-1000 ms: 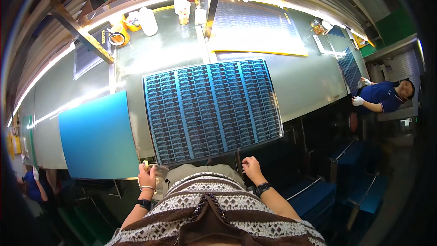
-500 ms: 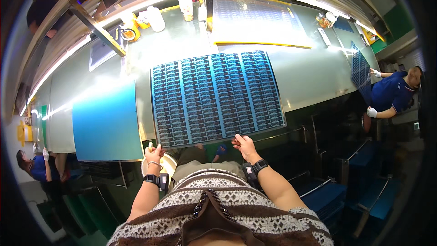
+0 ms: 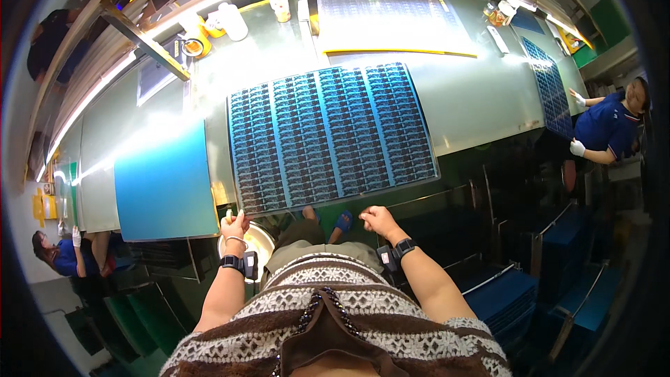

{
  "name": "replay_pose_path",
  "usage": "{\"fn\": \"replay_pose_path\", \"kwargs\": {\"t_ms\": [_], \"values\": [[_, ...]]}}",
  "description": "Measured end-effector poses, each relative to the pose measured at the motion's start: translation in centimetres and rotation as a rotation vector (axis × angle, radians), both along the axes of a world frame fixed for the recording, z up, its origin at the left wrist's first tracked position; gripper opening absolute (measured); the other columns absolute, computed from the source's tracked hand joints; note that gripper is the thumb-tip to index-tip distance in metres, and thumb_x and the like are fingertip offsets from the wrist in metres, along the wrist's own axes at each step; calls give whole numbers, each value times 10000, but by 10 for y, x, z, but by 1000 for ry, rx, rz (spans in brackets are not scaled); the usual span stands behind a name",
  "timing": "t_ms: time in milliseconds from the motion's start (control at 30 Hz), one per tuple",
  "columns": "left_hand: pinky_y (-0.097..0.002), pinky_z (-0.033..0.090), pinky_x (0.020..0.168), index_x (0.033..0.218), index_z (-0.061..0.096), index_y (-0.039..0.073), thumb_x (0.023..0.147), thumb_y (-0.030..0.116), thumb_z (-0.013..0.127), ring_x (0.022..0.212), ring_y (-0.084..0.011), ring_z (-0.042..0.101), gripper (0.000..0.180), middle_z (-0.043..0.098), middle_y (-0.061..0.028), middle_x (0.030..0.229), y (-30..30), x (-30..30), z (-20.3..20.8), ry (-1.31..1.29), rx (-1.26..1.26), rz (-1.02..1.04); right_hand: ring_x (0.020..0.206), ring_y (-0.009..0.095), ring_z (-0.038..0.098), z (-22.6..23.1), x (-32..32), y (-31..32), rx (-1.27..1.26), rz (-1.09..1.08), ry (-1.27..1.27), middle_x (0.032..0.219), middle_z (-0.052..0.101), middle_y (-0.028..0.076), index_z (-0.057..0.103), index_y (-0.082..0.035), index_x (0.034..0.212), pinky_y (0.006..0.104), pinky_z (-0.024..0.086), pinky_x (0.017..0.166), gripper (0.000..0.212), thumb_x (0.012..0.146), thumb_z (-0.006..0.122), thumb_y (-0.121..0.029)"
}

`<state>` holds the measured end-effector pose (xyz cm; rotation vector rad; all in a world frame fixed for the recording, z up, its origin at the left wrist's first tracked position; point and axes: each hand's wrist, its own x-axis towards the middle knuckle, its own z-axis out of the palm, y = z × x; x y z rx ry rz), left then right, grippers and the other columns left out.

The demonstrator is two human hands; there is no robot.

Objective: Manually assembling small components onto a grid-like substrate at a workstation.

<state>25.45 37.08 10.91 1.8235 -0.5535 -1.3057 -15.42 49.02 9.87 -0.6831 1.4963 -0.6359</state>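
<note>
A large blue sheet [image 3: 331, 141] with dense rows of dark printed patterns lies on the table, its near edge jutting past the table's front. At the sheet's near left corner, my left hand [image 3: 234, 226] is closed on the edge, thumb and fingers pinching it. My right hand [image 3: 382, 222] is off the sheet, just short of its near edge. Its fingers are curled together, and nothing shows in them. To the left lies a plain blue panel [image 3: 166, 181], which neither hand touches.
Beyond the sheet, a clear-covered panel with a yellow edge [image 3: 398, 17] lies on the pale table [image 3: 464, 115]. Tape rolls [image 3: 193, 47] and a white bottle [image 3: 234, 22] stand at the back left. Blue sheets on racks [image 3: 499, 298] are low right. A gloved co-worker [image 3: 606, 122] holds another sheet.
My right hand has come off the near edge of the printed sheet. My left hand stays at its corner. The co-worker at right has shifted, with the sheet held there.
</note>
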Motion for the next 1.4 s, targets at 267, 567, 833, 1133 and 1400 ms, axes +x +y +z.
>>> {"fn": "replay_pose_path", "kwargs": {"t_ms": [267, 567, 833, 1133, 1400], "values": [[-240, 487, 468, 966, 370, 88, 921, 337, 590, 683, -211, 686, 336, 681, -167, 906, 12, 36, 13, -207, 11, -22, 822, 249, 664, -28, 12, 61, -248, 133, 181, 910, 665, 186, 632, -8, 1037, 341, 511, 737, 241, 813, 554, -49], [-280, 511, 544, 884, 399, 127, 836, 123, 707, 682, -181, 643, 312, 600, -46, 777, -4, 10, -13, 44, 14, 61, 977, 285, 540, 50, 6, 19, -632, 303, 846, 979, 547, 100, 582, -89, 1029, 382, 443, 811, 279, 760, 652, -109], [-331, 525, 605, 836, 418, 146, 865, 79, 658, 696, -219, 634, 251, 598, -46, 827, -6, 10, -23, 296, 8, 134, 1328, 324, 304, 76, -13, -32, -772, 418, 1177, 1399, 359, 123, 454, -207, 1349, 490, 212, 1112, 729, 687, 754, -154], [-284, 494, 459, 911, 496, 103, 821, 137, 712, 518, -139, 544, 237, 535, -10, 682, -19, 3, 32, 56, -173, 90, 1167, 323, 471, 42, -7, -61, -1085, 302, 1199, 1246, 502, 103, 582, -181, 1198, 452, 385, 991, 380, 825, 521, -147], [-231, 476, 505, 1026, 448, 71, 885, 188, 640, 618, -159, 609, 266, 570, -62, 762, -87, 30, 160, -169, -615, -67, 928, 315, 611, 208, -26, -115, -1373, 266, 1277, 988, 616, 127, 601, -44, 1054, 408, 497, 827, 280, 793, 531, -118]]}}
